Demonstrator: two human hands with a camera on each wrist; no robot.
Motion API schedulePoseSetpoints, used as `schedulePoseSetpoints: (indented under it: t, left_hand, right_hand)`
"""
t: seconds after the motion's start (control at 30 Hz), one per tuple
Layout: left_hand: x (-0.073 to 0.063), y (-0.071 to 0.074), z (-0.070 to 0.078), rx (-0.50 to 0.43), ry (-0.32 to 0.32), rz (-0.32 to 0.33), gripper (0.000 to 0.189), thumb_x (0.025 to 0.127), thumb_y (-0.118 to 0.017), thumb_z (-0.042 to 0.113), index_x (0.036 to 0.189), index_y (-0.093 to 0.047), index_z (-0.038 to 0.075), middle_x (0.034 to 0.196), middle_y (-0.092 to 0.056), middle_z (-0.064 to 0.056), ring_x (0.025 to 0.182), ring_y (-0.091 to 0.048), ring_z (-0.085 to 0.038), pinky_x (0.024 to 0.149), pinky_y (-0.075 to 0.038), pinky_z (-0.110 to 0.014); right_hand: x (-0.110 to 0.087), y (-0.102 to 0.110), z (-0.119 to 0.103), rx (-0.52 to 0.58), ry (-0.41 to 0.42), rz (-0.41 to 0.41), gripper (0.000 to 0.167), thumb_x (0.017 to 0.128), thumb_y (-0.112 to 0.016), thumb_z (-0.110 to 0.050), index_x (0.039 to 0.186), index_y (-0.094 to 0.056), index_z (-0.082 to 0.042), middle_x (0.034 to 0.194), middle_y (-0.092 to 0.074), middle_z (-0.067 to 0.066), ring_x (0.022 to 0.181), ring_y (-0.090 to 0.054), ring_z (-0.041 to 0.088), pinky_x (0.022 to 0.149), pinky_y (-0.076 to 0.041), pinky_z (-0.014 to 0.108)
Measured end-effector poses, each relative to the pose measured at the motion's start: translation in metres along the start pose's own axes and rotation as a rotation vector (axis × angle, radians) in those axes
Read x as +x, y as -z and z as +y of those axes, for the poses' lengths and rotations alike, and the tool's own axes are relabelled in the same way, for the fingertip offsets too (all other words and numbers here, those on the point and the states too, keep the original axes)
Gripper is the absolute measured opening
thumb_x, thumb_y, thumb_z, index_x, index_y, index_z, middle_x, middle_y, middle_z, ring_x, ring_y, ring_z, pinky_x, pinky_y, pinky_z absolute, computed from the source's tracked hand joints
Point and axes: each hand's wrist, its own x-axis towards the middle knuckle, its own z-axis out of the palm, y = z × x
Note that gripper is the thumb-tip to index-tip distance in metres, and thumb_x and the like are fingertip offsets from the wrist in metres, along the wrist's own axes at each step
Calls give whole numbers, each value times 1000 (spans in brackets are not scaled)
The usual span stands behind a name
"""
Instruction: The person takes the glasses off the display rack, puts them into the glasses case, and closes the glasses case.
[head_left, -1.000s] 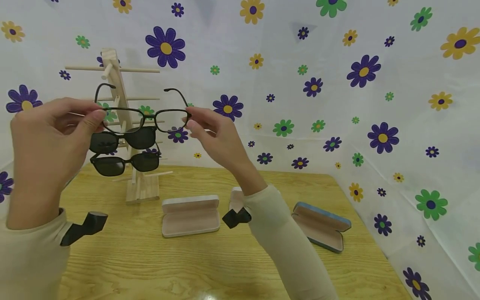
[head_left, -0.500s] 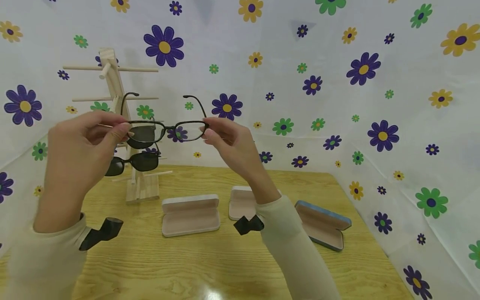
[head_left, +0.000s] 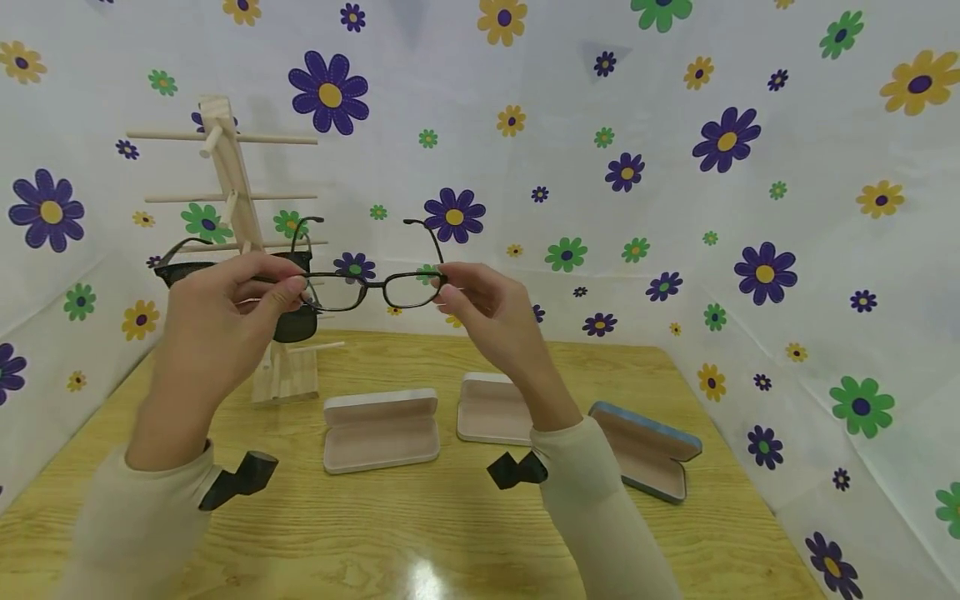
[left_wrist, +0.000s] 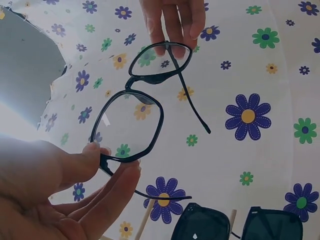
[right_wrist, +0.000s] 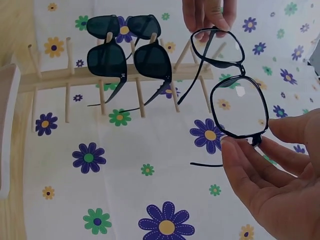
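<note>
A pair of clear-lens eyeglasses [head_left: 375, 286] with a thin black frame is held up in the air, temples unfolded and pointing away. My left hand [head_left: 232, 321] pinches its left hinge corner between thumb and fingers, and my right hand [head_left: 498, 321] pinches the right corner. Behind the left hand rises a wooden display rack [head_left: 238, 187] with horizontal pegs. Two pairs of dark sunglasses hang on it, largely covered by that hand in the head view; the right wrist view shows both, the nearer sunglasses [right_wrist: 106, 61] and the farther sunglasses [right_wrist: 102, 26].
On the wood-grain table [head_left: 360, 533] lie an open white glasses case [head_left: 381, 442], another open white case [head_left: 487, 412] partly behind the right wrist, and an open blue case [head_left: 652, 462] at the right. A flower-print cloth [head_left: 570, 108] stands behind and along the sides.
Both hands have carried the eyeglasses rightward and down, away from the rack's upper pegs. The left hand now overlaps the sunglasses on the rack. The cases have stayed put.
</note>
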Motion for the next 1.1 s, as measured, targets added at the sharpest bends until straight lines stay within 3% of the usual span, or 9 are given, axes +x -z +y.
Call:
schedulePoseSetpoints:
  t: [0.33,0.5,0.6,0.77,0.9,1.1]
  left_hand:
    - [-13,-23,-7,-23,-51,-76,13,99,-70,14,106,-75,4,92,-78,-15,76,-58,24,71,-45,2]
    - [-18,-32,-6,-23,-24,-117,11,99,-70,14,106,-74,7,91,-79,-12,81,-76,-9,72,-48,-2]
    - [-21,-37,-6,-33,-2,-144,11,100,-69,16,107,-74,9,91,-79,-11,86,-79,-26,75,-58,-16]
    - [-25,-46,-10,-44,37,-188,14,101,-68,21,110,-74,11,100,-78,-11,90,-79,-27,83,-63,-48]
    - [-27,-53,-11,-45,62,-210,16,102,-67,23,110,-74,11,101,-79,-11,89,-79,-28,81,-63,-48]
    - [-30,-63,-13,-71,69,-237,14,101,-68,19,107,-74,8,103,-77,-12,87,-79,-27,72,-60,-32]
  right_hand:
    - [-16,10,16,9,-58,26,34,103,-61,-14,134,-65,-1,116,-73,20,95,-73,27,91,-59,27]
    - [-23,14,24,14,-67,38,33,103,-62,-13,133,-65,0,115,-72,23,93,-73,25,90,-59,25]
    - [-26,16,28,12,-80,43,32,103,-62,-12,132,-66,0,115,-72,23,92,-73,23,89,-58,23]
    - [-33,20,33,-12,-111,48,32,103,-62,-14,132,-66,-1,117,-73,21,92,-72,25,88,-58,24]
    - [-39,22,38,-35,-129,46,34,103,-63,-17,133,-66,-3,117,-73,19,94,-72,30,88,-59,26]
    - [-47,25,43,-52,-140,33,35,103,-62,-18,134,-65,-3,124,-71,19,94,-72,28,88,-60,33]
